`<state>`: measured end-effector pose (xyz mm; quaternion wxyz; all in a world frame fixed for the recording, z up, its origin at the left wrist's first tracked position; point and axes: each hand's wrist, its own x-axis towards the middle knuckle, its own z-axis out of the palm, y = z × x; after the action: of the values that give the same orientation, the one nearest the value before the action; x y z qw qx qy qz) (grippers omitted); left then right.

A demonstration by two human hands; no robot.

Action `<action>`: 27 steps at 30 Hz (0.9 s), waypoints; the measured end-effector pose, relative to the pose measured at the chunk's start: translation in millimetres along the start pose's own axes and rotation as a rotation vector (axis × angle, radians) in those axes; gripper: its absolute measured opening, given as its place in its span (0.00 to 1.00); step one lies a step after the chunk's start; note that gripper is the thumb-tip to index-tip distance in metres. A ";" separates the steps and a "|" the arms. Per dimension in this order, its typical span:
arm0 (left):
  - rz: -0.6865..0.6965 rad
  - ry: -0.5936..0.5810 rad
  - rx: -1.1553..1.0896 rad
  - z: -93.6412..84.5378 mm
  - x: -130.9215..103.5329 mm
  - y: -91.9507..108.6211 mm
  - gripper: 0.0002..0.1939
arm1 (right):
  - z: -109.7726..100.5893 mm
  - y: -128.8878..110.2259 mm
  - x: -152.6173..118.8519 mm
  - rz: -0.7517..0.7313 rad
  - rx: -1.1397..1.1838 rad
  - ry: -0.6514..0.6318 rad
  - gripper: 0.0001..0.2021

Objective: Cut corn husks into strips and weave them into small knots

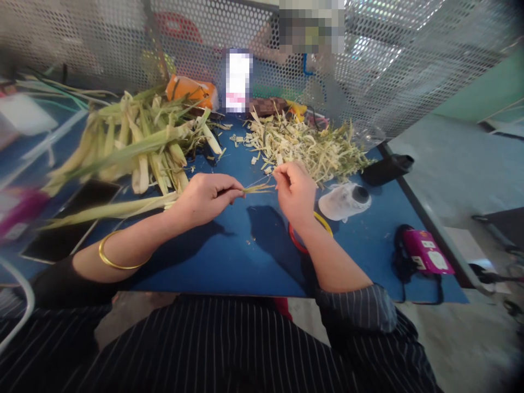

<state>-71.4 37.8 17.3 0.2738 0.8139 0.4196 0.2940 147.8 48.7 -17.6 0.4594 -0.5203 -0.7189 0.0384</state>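
My left hand point(213, 196) is closed in a pinch on a small bunch of thin yellowish plant strips point(258, 189), whose loose ends point to the right. Close by, my right hand point(295, 188) has thumb and forefinger pressed together on a fine pale strand that runs toward the bunch. Both hands are raised over the blue tabletop point(229, 256). Behind my right hand lies a heap of shredded pale green and cream plant strips point(311, 144). A pile of long leafy stalks point(139, 142) lies to the left, with one long stalk point(114, 212) passing behind my left wrist.
Right of my right hand are a white wrapped cone point(344, 202), a black bottle point(387, 170) and a magenta box with a black cord point(428, 252). A red and yellow ring point(298, 240) lies partly under my right forearm. A perforated metal screen point(229, 24) borders the back.
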 end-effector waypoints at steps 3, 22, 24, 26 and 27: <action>-0.017 0.145 0.058 -1.0 -0.1 -0.9 0.12 | 4.2 -1.2 -3.2 -0.048 -0.061 -0.136 0.07; 0.435 -0.230 0.307 -0.9 -1.9 -4.5 0.13 | 2.2 -6.5 -2.7 -0.074 0.122 -0.264 0.06; 0.342 -0.058 0.254 -4.1 -1.5 -4.8 0.13 | 7.6 -5.0 -5.1 -0.061 0.130 -0.306 0.06; 0.255 0.114 0.261 -5.4 -0.8 -7.4 0.13 | 12.4 -9.9 -10.4 -0.088 0.135 -0.362 0.06; 0.219 0.180 0.280 -5.4 -0.3 -9.5 0.13 | 14.1 -14.2 -13.8 -0.107 0.139 -0.391 0.06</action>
<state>-80.3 43.3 14.3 0.0859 0.8553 0.3882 0.3323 128.3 37.4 -26.7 0.3474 -0.4312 -0.8164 0.1637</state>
